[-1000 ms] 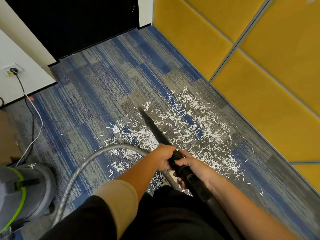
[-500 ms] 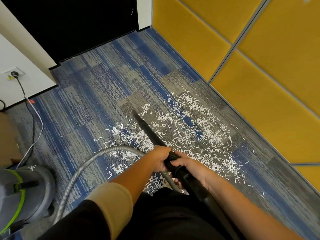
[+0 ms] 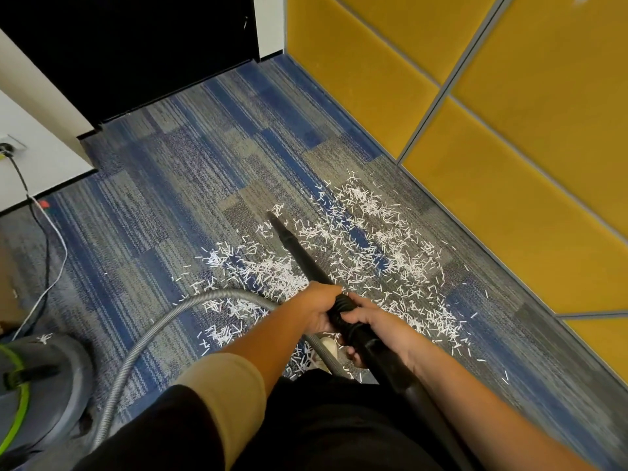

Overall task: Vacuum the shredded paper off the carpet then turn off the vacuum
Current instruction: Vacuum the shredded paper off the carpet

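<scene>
White shredded paper (image 3: 373,246) lies scattered over the blue and grey striped carpet (image 3: 163,212), mostly in the middle and towards the yellow wall. A black vacuum wand (image 3: 295,246) slants down to the carpet, its tip at the far left edge of the paper. My left hand (image 3: 317,309) grips the wand just ahead of its ribbed collar. My right hand (image 3: 373,326) grips it right behind. A grey ribbed hose (image 3: 163,329) curves from under my arms to the grey vacuum canister (image 3: 37,392) with a green band at the lower left.
Yellow padded wall panels (image 3: 492,137) run along the right. A dark doorway (image 3: 136,49) is at the back. A wall socket (image 3: 8,147) at the far left has a plug in it, and cables (image 3: 51,246) trail across the floor towards the canister.
The wand tip slid left across the paper, then forward again to its far left edge. Both hands keep the same grip.
</scene>
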Demonstrator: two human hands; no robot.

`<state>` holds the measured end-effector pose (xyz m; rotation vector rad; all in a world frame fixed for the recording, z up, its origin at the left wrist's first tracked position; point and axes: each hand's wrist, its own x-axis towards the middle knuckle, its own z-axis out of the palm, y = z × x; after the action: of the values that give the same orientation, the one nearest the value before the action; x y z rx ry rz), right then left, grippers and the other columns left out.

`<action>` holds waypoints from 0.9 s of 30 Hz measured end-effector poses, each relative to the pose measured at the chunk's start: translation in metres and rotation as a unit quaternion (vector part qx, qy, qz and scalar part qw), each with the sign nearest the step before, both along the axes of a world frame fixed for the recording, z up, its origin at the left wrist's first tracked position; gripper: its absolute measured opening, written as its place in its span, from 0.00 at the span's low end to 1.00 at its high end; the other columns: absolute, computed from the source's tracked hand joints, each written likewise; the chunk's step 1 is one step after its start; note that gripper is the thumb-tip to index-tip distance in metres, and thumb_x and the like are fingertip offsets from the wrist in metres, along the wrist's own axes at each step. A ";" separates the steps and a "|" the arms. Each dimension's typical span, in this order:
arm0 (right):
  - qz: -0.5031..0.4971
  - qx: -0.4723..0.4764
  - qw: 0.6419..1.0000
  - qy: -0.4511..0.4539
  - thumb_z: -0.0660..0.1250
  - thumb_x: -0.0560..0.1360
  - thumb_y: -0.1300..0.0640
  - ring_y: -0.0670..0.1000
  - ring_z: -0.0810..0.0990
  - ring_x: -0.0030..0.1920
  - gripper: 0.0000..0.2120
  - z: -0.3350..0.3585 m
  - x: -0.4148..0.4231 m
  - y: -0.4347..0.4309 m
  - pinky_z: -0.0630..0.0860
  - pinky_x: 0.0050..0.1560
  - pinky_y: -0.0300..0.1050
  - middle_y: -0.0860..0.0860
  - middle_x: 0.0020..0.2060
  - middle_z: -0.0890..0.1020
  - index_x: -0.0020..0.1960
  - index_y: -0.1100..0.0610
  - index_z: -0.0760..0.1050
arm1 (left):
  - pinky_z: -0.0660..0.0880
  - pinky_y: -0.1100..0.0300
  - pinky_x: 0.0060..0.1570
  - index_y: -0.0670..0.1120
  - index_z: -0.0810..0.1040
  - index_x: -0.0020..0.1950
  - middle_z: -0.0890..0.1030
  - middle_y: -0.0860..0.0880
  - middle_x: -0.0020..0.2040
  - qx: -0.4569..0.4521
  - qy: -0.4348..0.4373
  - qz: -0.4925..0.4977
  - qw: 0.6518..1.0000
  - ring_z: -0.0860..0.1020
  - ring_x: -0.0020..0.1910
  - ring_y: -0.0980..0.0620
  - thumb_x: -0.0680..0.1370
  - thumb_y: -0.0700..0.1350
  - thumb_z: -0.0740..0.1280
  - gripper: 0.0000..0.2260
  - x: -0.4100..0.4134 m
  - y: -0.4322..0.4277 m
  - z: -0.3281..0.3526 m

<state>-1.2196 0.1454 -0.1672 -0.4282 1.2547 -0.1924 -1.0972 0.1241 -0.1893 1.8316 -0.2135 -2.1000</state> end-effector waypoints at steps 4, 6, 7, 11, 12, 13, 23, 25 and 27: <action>0.001 -0.015 1.000 0.006 0.58 0.77 0.64 0.52 0.72 0.23 0.24 0.000 -0.005 -0.004 0.71 0.21 0.38 0.59 0.35 0.73 0.70 0.46 0.61 | 0.79 0.56 0.27 0.40 0.69 0.45 0.77 0.42 0.40 -0.005 0.006 -0.003 1.000 0.79 0.34 0.49 0.82 0.41 0.58 0.08 -0.006 -0.003 0.000; 0.004 -0.016 1.000 0.007 0.58 0.78 0.64 0.51 0.73 0.23 0.24 0.000 -0.006 -0.005 0.71 0.21 0.38 0.59 0.35 0.74 0.69 0.46 0.61 | 0.79 0.56 0.29 0.41 0.69 0.45 0.77 0.42 0.40 -0.005 0.004 -0.009 1.000 0.79 0.34 0.49 0.82 0.42 0.57 0.08 -0.008 -0.005 0.000; 0.004 -0.015 1.000 0.007 0.58 0.78 0.63 0.51 0.73 0.23 0.24 0.000 -0.007 -0.006 0.72 0.21 0.38 0.60 0.36 0.74 0.69 0.46 0.61 | 0.79 0.55 0.31 0.41 0.70 0.45 0.78 0.43 0.40 -0.004 0.004 -0.013 1.000 0.79 0.35 0.49 0.82 0.42 0.57 0.08 -0.009 -0.006 0.000; 0.012 -0.017 1.000 0.005 0.58 0.78 0.63 0.51 0.73 0.23 0.21 0.003 -0.009 -0.008 0.72 0.21 0.38 0.60 0.37 0.74 0.67 0.46 0.62 | 0.80 0.52 0.39 0.40 0.70 0.50 0.78 0.42 0.42 -0.003 -0.003 -0.026 1.000 0.80 0.37 0.48 0.82 0.43 0.58 0.07 -0.010 -0.008 -0.002; 0.015 -0.018 1.000 0.003 0.58 0.78 0.63 0.51 0.73 0.23 0.20 0.004 -0.008 -0.009 0.71 0.21 0.38 0.60 0.36 0.74 0.66 0.46 0.62 | 0.80 0.52 0.40 0.39 0.70 0.52 0.78 0.42 0.42 -0.006 -0.004 -0.025 1.000 0.80 0.38 0.48 0.82 0.43 0.58 0.07 -0.010 -0.009 -0.003; 0.016 -0.020 1.000 0.003 0.58 0.78 0.63 0.51 0.73 0.23 0.20 0.005 -0.008 -0.010 0.71 0.21 0.38 0.60 0.36 0.74 0.65 0.46 0.63 | 0.79 0.52 0.40 0.39 0.69 0.55 0.78 0.42 0.43 -0.007 -0.005 -0.023 1.000 0.80 0.37 0.48 0.82 0.43 0.58 0.08 -0.009 -0.009 -0.003; 0.018 0.002 1.000 -0.004 0.59 0.78 0.62 0.52 0.73 0.24 0.23 0.003 -0.007 -0.018 0.72 0.22 0.38 0.59 0.32 0.75 0.70 0.45 0.61 | 0.80 0.55 0.29 0.39 0.68 0.57 0.78 0.42 0.41 -0.003 -0.004 -0.011 1.000 0.80 0.35 0.49 0.82 0.43 0.59 0.08 -0.005 -0.016 -0.005; 0.016 0.008 1.000 -0.011 0.58 0.79 0.62 0.52 0.73 0.23 0.23 0.001 -0.010 -0.020 0.72 0.21 0.37 0.60 0.33 0.75 0.70 0.46 0.61 | 0.81 0.53 0.34 0.39 0.67 0.59 0.78 0.42 0.43 -0.007 -0.003 -0.014 1.000 0.80 0.36 0.49 0.82 0.44 0.59 0.10 -0.008 -0.019 -0.006; 0.016 0.009 1.000 -0.012 0.58 0.79 0.62 0.52 0.73 0.22 0.24 0.000 -0.013 -0.022 0.72 0.21 0.38 0.61 0.34 0.75 0.71 0.46 0.60 | 0.80 0.50 0.40 0.39 0.67 0.60 0.78 0.42 0.44 -0.010 -0.007 -0.016 1.000 0.80 0.38 0.48 0.82 0.44 0.59 0.10 -0.011 -0.021 -0.006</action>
<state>-1.2324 0.1232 -0.1669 -0.4290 1.2238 -0.1584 -1.1082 0.1031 -0.1958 1.8425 -0.2690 -2.0997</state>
